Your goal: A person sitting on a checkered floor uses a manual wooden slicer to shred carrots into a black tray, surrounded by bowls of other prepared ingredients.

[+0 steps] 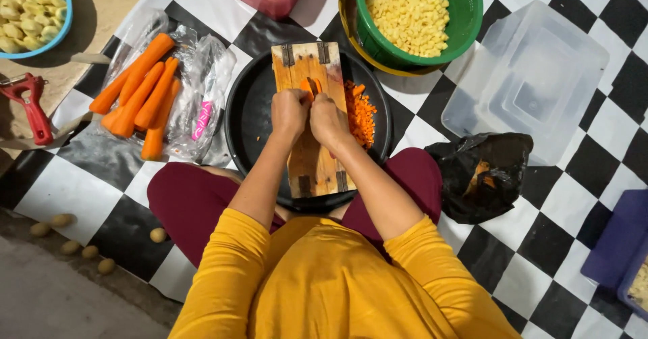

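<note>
Two hands press a carrot piece onto a wooden slicer board over a black tray.

The left hand and right hand sit side by side, fingers clenched around a short orange carrot piece held against the long wooden slicer board. The board lies across a round black tray, with a heap of chopped carrot bits just right of it. Whole peeled carrots lie on clear plastic to the left, on the black-and-white checked cloth.

checkered mat bears black tray, carrots, clear tub.
</note>
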